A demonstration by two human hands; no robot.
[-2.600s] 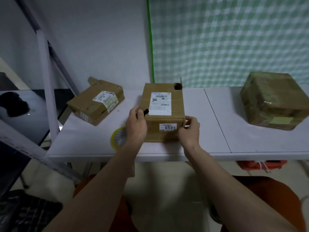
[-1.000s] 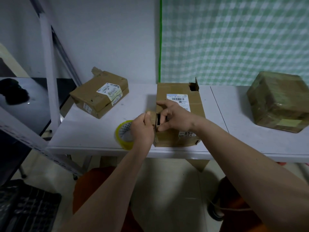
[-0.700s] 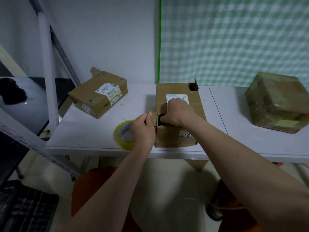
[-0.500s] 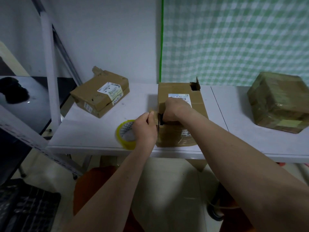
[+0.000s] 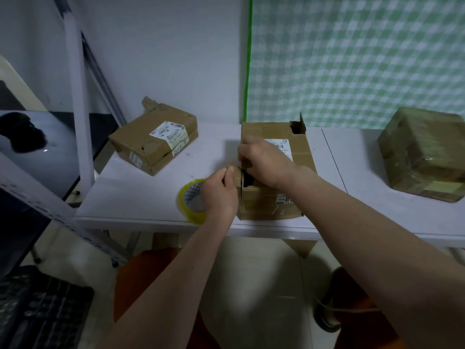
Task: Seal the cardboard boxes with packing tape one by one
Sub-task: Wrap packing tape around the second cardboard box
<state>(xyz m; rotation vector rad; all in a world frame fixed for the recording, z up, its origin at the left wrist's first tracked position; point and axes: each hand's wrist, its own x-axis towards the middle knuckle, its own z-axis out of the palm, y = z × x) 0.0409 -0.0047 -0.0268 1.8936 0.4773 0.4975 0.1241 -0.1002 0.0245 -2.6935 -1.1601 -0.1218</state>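
Brown cardboard box [image 5: 299,152], square and creased, in the middle of the white surface [image 5: 141,195], with a torn back corner. Left hand [image 5: 219,195] pinching a side flap, right hand [image 5: 264,162] gripping the top edge. Round yellow tape roll [image 5: 188,200] just beside, half hidden behind the left hand; flat box [image 5: 153,144] far left, shiny taped box [image 5: 425,152] far right.

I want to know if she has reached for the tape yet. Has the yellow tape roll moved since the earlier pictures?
No. The yellow tape roll sits by the table's front edge, just left of the middle box, as before. The left hand only hides part of it.
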